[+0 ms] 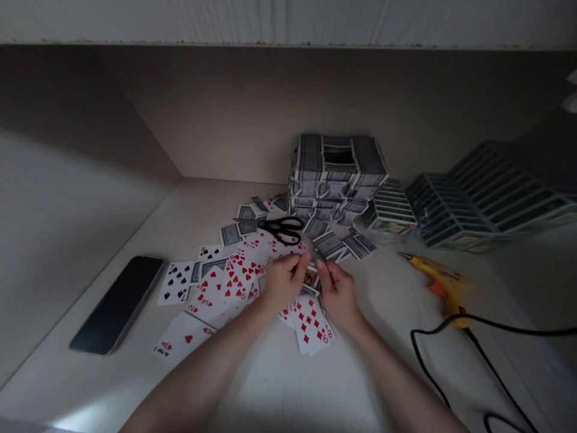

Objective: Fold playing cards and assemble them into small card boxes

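Observation:
Between my two hands is a playing card (311, 278) with a picture face, its ends pinched in the fingers. My left hand (288, 278) closes on its left side, and my right hand (337, 290) grips the right side. Below them lie loose diamond cards (311, 325), face up. Heart cards (241, 278) spread out to the left of my left hand. Just beyond the hands, black-handled scissors (282, 227) rest on the cards, blades pointing left. Several face-down cards (331, 245) lie behind my right hand.
A box-like structure built of cards (338, 174) stands against the back wall. Green-striped boxes (496, 198) sit at the right. A yellow glue gun (439, 279) with a black cord (505, 328) lies right of my hands. A phone (118, 305) lies at the left.

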{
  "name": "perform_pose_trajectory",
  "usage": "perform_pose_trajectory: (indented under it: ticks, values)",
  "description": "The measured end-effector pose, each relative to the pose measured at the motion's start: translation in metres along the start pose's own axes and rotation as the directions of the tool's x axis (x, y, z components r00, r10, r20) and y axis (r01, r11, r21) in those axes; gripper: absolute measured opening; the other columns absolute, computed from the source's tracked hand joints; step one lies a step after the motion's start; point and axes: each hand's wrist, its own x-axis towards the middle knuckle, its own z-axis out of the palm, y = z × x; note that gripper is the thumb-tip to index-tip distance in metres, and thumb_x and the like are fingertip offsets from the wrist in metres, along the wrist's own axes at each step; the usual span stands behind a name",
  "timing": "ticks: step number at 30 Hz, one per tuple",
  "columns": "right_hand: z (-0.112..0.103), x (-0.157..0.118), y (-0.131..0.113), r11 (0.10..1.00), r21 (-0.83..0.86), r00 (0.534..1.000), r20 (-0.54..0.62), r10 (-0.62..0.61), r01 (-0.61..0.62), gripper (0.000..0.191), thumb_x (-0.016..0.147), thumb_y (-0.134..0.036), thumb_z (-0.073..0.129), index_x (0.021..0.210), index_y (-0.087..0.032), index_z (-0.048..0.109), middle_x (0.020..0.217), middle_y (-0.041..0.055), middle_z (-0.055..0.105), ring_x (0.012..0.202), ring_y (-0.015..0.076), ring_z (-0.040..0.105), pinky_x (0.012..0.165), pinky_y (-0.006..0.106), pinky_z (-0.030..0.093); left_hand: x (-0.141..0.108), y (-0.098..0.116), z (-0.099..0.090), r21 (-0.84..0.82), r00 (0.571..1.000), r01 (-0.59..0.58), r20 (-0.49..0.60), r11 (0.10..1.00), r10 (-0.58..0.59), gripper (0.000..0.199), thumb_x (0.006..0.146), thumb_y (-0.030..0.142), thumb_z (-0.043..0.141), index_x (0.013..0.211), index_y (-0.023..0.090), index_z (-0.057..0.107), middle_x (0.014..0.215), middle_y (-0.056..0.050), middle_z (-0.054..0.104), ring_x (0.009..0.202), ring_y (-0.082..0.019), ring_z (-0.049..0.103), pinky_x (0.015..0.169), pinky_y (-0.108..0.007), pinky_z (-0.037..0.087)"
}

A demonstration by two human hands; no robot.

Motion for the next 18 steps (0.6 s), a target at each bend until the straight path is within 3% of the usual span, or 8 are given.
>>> perform_pose_trajectory:
  ticks: [10,18]
  values:
    - [0.0008,-0.0009,-0.0008,0.997,-0.068,1.000,-0.006,-0.019,0.019,0.032,0.085,-0.036,0.042,0.059,-0.019,0.046,0.049,-0.0023,0.046,0.047,0.0110,0.040,0.046,0.023,0.028,-0.0051,0.0027,0.0031,0.123,0.987,-0.158,0.001,0.980,0.159,0.038,0.086,0.030,0.041,0.050,0.018,0.041,0.045,0.003,0.042,0.043,-0.008,0.038,0.047,-0.022,0.028]
    - [0.0002,0.0029,-0.0006,0.985,0.166,0.999,0.004,0.044,-0.044,0.036,0.083,-0.043,0.046,0.056,-0.018,0.043,0.049,-0.0053,0.038,0.048,0.0087,0.035,0.044,0.021,0.027,-0.0047,0.0039,0.0047,0.003,0.998,-0.059,-0.002,0.998,0.059,0.039,0.085,0.032,0.041,0.049,0.017,0.037,0.044,0.005,0.036,0.042,-0.007,0.034,0.045,-0.021,0.026]
